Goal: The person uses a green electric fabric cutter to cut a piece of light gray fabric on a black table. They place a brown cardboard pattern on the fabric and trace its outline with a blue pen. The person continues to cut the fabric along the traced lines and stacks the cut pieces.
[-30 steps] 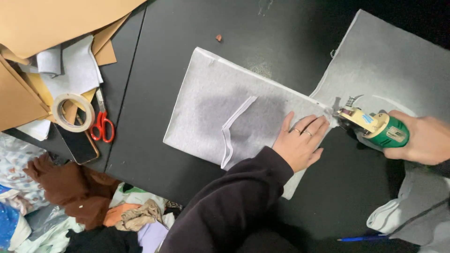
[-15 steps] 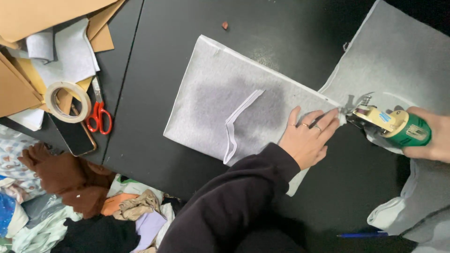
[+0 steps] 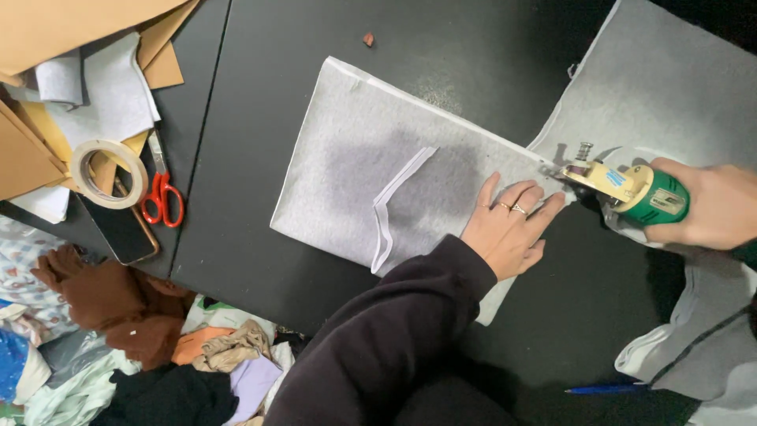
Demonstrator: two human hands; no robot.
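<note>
A folded grey felt piece (image 3: pixel 371 173) lies flat on the black table (image 3: pixel 260 79), with a thin white strip (image 3: pixel 394 209) across it. My left hand (image 3: pixel 509 229) presses flat on the felt's right edge, fingers spread, rings on two fingers. My right hand (image 3: pixel 710 207) grips a green and yellow electric fabric cutter (image 3: pixel 631 188), whose blade end touches the felt just beyond my left fingertips. More grey felt (image 3: pixel 662 87) spreads to the upper right.
Red-handled scissors (image 3: pixel 162 197), a roll of tape (image 3: pixel 109 173) and a dark phone (image 3: pixel 122 229) lie at the left beside brown card sheets (image 3: pixel 55 31). Mixed fabric scraps (image 3: pixel 118 347) pile below the table's edge. A blue pen (image 3: pixel 607 389) lies at the lower right.
The view has shifted slightly. My right hand and the cutter stay at the felt's right edge beside my left fingertips; my left hand stays pressed on the felt.
</note>
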